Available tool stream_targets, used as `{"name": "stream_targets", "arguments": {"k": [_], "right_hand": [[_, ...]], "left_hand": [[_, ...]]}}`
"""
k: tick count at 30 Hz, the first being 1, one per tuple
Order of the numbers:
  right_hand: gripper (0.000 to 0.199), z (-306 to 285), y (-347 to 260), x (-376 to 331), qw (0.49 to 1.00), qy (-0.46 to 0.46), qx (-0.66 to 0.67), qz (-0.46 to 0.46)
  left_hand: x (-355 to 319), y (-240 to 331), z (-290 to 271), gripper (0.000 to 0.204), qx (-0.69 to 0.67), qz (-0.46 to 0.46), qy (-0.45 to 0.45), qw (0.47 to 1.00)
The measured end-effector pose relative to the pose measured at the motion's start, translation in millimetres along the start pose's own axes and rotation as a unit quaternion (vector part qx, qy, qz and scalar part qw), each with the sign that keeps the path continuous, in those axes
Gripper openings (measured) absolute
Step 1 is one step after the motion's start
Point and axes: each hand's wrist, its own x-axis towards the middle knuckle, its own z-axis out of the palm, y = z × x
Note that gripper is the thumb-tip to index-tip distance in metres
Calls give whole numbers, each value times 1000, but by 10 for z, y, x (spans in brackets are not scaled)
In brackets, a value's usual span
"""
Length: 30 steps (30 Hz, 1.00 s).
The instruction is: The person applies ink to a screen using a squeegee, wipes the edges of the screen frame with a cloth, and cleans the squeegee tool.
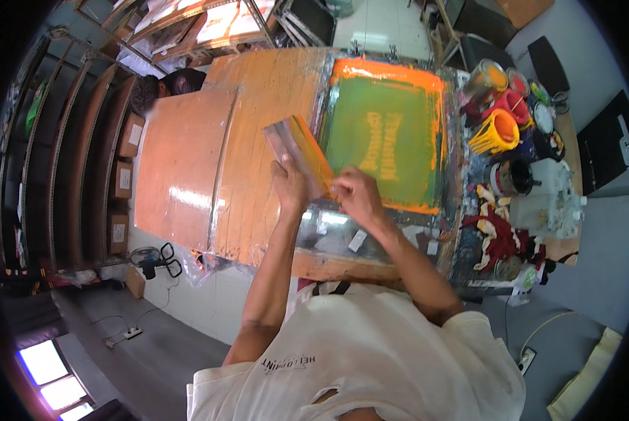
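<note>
Gripping a long squeegee [297, 151] from both sides, the person's two hands meet at the near edge of a screen-printing frame [388, 137]: the left hand [290, 186] is wrapped around the squeegee's lower end with fingers closed on it, and the right hand [356, 196] is curled shut on the same end just beside it, at the frame's near left corner. The squeegee runs up and away to the left from the hands, tilted, its pale metal-coloured handle edge uppermost and its face smeared with orange ink. The frame lies flat on the right part of an orange-stained wooden printing table [258, 126]; its mesh is green with a block of yellowish lettering in the middle and a thick band of orange ink along its far, right and near edges. Left of the frame a broad, glossy orange board [181, 168] rests on the table. To the right, well apart from the hands, stands a cluster of ink pots [511, 105], one of them streaked yellow and orange, with stained red and white rags [500, 235] lying nearer. Cardboard boxes [125, 175] sit on shelving at the far left.
</note>
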Motion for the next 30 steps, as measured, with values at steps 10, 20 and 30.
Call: {"name": "stream_targets", "arguments": {"k": [10,20,30], "right_hand": [[11,-186,175,75,997,37,46,-58],[23,22,-54,222,987,104,1,-122],[17,-147,38,609,968,135,212,-22]], "left_hand": [[122,-62,164,44,-185,-108,36,976],[72,63,285,52,-306,-156,18,939],[417,411,19,43,-204,-67,36,976]]}}
